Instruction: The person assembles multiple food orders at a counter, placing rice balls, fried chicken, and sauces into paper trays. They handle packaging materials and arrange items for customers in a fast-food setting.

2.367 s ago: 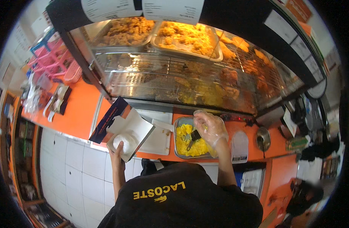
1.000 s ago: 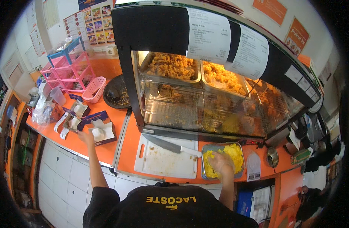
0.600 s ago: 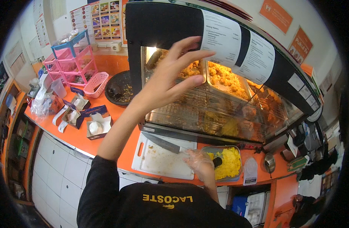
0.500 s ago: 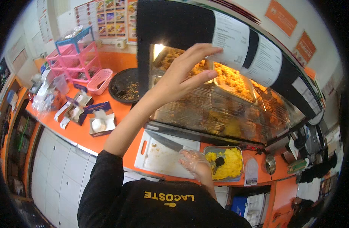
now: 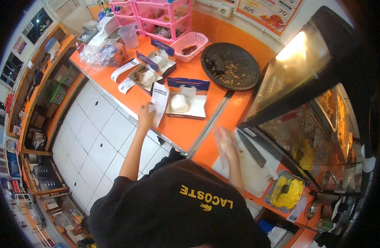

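Note:
My bare left hand point(image 5: 146, 115) pinches a long white printed receipt point(image 5: 160, 99) at the counter's front edge. The receipt stands against the left side of an open takeaway box point(image 5: 186, 113) with a raised dark blue lid and a round white mound inside. My right hand point(image 5: 225, 140), in a clear plastic glove, hovers by the left edge of the white cutting board point(image 5: 250, 182). Its fingers look stretched out, a little blurred, with nothing visible in them. On the board lies a wide-bladed knife point(image 5: 252, 149). Two more open boxes point(image 5: 145, 77) sit farther left, beside another curled receipt point(image 5: 124, 76).
A black stone mortar point(image 5: 250, 76) with a pestle stands behind the boxes. Nearby are a pink basket point(image 5: 204, 40), pink shelves point(image 5: 173, 22) and a plastic jug point(image 5: 129, 36). The lit glass food cabinet point(image 5: 281, 124) rises at right; a tray of yellow food point(image 5: 299, 194) sits below it.
My left hand has come down from the receipts on the cabinet glass to the boxes, now with a receipt in it. My right hand has moved left across the board. The view has turned left.

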`<state>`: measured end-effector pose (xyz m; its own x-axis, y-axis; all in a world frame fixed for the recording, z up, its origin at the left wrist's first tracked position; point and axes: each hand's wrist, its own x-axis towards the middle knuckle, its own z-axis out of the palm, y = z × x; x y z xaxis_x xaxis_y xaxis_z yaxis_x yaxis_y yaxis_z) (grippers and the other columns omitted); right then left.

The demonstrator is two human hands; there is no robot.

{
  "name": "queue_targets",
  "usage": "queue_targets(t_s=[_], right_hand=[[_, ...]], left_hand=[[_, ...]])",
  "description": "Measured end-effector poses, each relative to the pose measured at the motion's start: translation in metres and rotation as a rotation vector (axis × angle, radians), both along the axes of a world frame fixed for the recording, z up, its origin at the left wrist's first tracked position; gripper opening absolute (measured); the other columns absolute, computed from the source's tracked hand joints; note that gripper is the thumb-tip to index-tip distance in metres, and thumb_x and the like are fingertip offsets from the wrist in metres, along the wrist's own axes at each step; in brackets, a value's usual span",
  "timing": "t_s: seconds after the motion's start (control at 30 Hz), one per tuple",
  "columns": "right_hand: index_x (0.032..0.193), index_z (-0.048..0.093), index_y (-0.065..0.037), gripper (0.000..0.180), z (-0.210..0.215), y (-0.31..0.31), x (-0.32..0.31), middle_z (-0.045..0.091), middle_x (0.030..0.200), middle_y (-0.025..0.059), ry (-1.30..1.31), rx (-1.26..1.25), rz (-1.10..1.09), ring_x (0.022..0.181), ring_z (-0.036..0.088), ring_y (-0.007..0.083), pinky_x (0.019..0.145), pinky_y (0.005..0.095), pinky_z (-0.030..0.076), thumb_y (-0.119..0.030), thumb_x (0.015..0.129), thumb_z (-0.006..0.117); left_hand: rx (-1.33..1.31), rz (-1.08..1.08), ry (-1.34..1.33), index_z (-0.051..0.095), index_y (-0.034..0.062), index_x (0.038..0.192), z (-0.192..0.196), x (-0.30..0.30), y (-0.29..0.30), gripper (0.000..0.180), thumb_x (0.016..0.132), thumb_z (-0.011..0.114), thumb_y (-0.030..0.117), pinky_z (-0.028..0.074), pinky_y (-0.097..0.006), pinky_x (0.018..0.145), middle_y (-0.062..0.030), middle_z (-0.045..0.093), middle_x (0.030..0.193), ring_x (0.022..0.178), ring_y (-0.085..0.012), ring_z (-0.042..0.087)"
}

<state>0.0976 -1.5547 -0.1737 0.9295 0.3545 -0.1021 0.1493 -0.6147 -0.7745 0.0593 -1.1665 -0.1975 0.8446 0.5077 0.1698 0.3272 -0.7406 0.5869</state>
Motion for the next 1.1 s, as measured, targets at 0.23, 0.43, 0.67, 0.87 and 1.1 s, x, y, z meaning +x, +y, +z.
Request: queue_targets(t_s=[0.23, 0.43, 0.67, 0.87, 1.1], right_hand=[[0.101, 0.060, -0.004, 0.036, -0.002, 0.121, 0.070, 0.063, 0.099, 0.0201, -0.157, -0.476, -0.254, 0.089, 0.061, 0.0375, 0.075, 0.0472, 0.048, -0.036, 0.090, 0.050], [0.093, 0.062, -0.005, 0.023, 0.013, 0.105, 0.085, 0.065, 0.088, 0.0192, 0.335, -0.201, -0.492, 0.079, 0.064, 0.0315, 0.066, 0.0429, 0.050, -0.025, 0.087, 0.051], [0.117, 0.056, -0.008, 0.038, -0.069, 0.076, 0.089, 0.065, 0.097, 0.0193, 0.180, -0.179, -0.578, 0.082, 0.065, 0.0335, 0.071, 0.0478, 0.050, -0.032, 0.091, 0.044], [0.114, 0.060, -0.008, 0.036, -0.080, 0.117, 0.083, 0.064, 0.096, 0.0179, 0.067, -0.231, -0.747, 0.083, 0.063, 0.0299, 0.072, 0.0437, 0.049, -0.032, 0.091, 0.047], [0.112, 0.060, -0.003, 0.048, -0.009, 0.179, 0.065, 0.062, 0.106, 0.0222, 0.071, -0.378, -0.617, 0.102, 0.058, 0.0383, 0.087, 0.0467, 0.043, -0.044, 0.089, 0.049]], left_hand=[[0.461, -0.303, 0.045, 0.054, 0.0202, 0.121, 0.003, -0.007, -0.021, 0.051, 0.072, 0.064, 0.012, 0.035, -0.051, 0.099, -0.0095, 0.041, 0.132, 0.124, -0.0304, 0.039], [0.286, -0.617, 0.020, 0.054, 0.0083, 0.115, -0.010, 0.016, 0.016, 0.047, 0.069, 0.063, 0.010, 0.035, -0.045, 0.104, -0.0112, 0.045, 0.131, 0.123, -0.0326, 0.040], [0.111, -0.865, -0.013, 0.049, 0.0039, 0.119, -0.009, 0.065, 0.030, 0.055, 0.067, 0.066, 0.010, 0.034, -0.043, 0.107, -0.0146, 0.040, 0.136, 0.129, -0.0342, 0.036], [-0.283, -0.931, 0.072, 0.022, 0.0020, 0.140, 0.020, 0.082, 0.039, 0.087, 0.067, 0.068, 0.006, 0.032, -0.042, 0.108, -0.0193, 0.026, 0.144, 0.132, -0.0373, 0.032], [-0.307, -0.976, -0.082, 0.012, 0.0007, 0.145, 0.010, 0.074, 0.064, 0.090, 0.075, 0.067, 0.011, 0.023, -0.045, 0.113, -0.0231, 0.025, 0.145, 0.134, -0.0403, 0.026]])
